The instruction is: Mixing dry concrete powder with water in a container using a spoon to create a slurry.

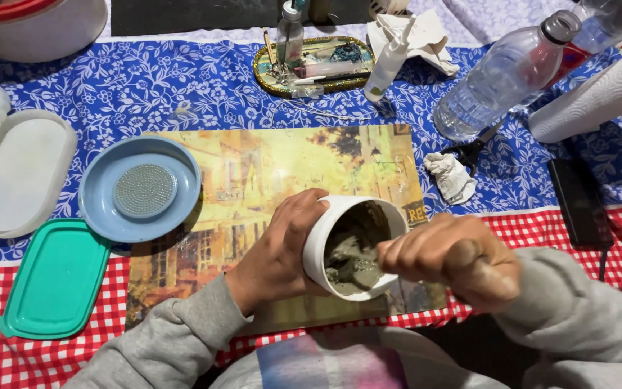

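A white cup holding thick grey paste is tilted toward me over a painted placemat. My left hand is wrapped around the cup's left side. Over the cup's right rim, my right hand has its fingers closed and reaching into the paste; whatever it pinches is hidden by the fingers. Both sleeves are grey.
Left of the mat lie a blue round dish with a grey disc, a teal lid and a white oval tray. A crumpled tissue, clear bottle, paper roll, black device and gold tray sit at the right and back.
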